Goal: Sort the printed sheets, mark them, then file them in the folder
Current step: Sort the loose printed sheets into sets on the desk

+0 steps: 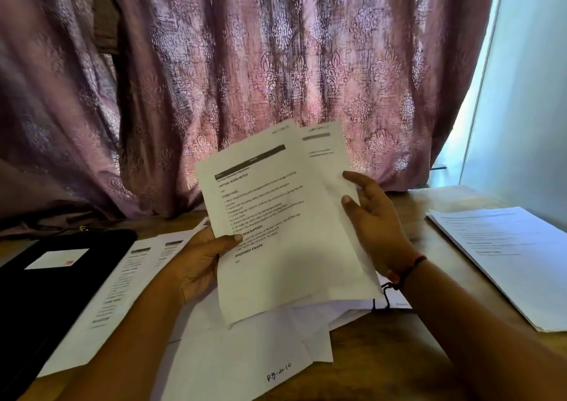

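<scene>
I hold a small sheaf of printed sheets (285,225) upright above the wooden table. My left hand (202,259) grips its lower left edge, thumb across the front page. My right hand (372,225) holds the right edge, thumb in front and fingers behind. A second sheet (323,142) fans out behind the front page at the upper right. Loose white sheets (245,348) lie under my hands; one carries a handwritten mark near its bottom. A black folder (46,281) with a white label lies shut at the left.
More printed sheets (122,281) lie between the folder and my left arm. A separate stack of printed sheets (509,259) sits at the right side of the wooden table (383,354). A patterned pink curtain (245,63) hangs right behind the table.
</scene>
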